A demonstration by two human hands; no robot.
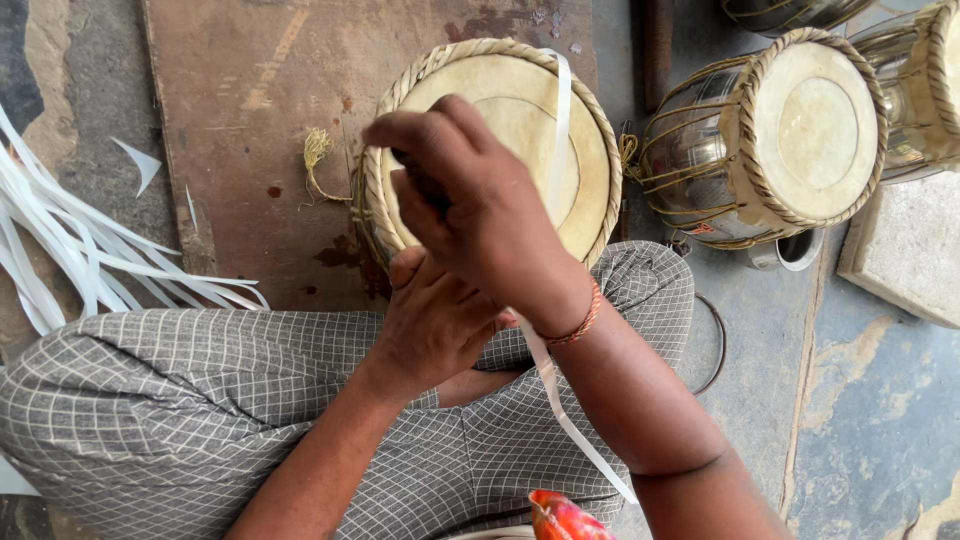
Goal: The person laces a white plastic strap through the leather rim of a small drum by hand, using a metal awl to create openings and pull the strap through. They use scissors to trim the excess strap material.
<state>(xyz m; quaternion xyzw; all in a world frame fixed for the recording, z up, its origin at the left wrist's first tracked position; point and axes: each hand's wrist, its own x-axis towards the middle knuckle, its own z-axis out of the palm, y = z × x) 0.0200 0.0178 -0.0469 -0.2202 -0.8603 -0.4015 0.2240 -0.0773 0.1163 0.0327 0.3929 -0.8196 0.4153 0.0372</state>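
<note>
The drum (500,130) stands upright on a worn brown board (250,90), just in front of the person's lap, its pale skin head facing up and a braided rim running round the edge. A white strap (560,120) lies across the right side of the head, runs under the right hand and trails down over the checked cloth (150,400) on the knees.

The right hand (470,210) hovers over the near edge of the drum with its fingers curled and pressed together, seemingly pinching the strap near the rim (the exact grip is hidden beneath the knuckles). The left hand (435,320) sits lower, against the near side of the drum, fingers bent inward; whether it pinches anything I cannot tell.

As a judgement: the strap could slip out of the fingers, since it looks thin and smooth, and lose its tension. A hard sideways pull could tilt the drum, which looks steadied mainly by the left hand. The slack tail on the lap could also catch under the forearm.

A bundle of loose white strips (60,240) lies on the floor to the left. To the right, a second drum (770,140) lies on its side, laced with cord; beneath it shows a small metal cup (795,250), contents not visible.
</note>
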